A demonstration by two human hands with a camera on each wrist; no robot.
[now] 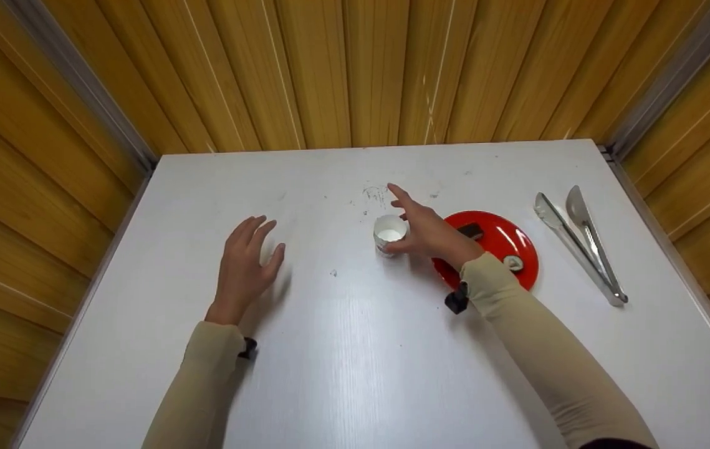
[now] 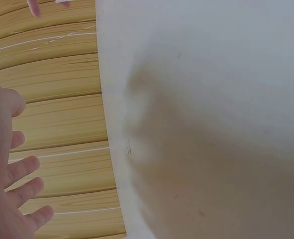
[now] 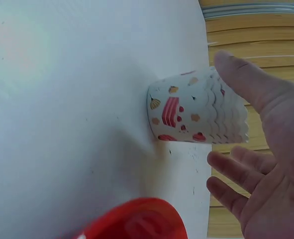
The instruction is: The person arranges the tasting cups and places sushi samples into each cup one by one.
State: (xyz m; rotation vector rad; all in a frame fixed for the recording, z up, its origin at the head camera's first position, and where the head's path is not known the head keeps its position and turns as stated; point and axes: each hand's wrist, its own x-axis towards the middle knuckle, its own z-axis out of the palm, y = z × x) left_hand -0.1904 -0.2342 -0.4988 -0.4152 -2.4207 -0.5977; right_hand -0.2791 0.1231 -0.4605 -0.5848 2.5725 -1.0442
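A paper cup [image 3: 184, 112] is stood upright on the white table [image 1: 330, 349], between the thumb [image 3: 244, 77] and spread fingers [image 3: 231, 169] of the unclenched right hand [image 1: 426, 231]; thumb contact cannot be told. Its scalloped mouth is faced upward, long axis vertical; cake motifs are printed on its tapered wall. The relaxed left hand [image 1: 242, 268] is held well apart.

One cup [image 1: 388, 231], one plate [image 1: 493, 247], two visible food pieces [image 1: 513, 263], one tongs [image 1: 586, 262].

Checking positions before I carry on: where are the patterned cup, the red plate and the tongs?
Patterned cup [image 3: 190, 108], right wrist view: side wall.
Red plate [image 1: 497, 246], head view: bare surface.
Tongs [image 1: 588, 262], head view: the arm nearer the plate.
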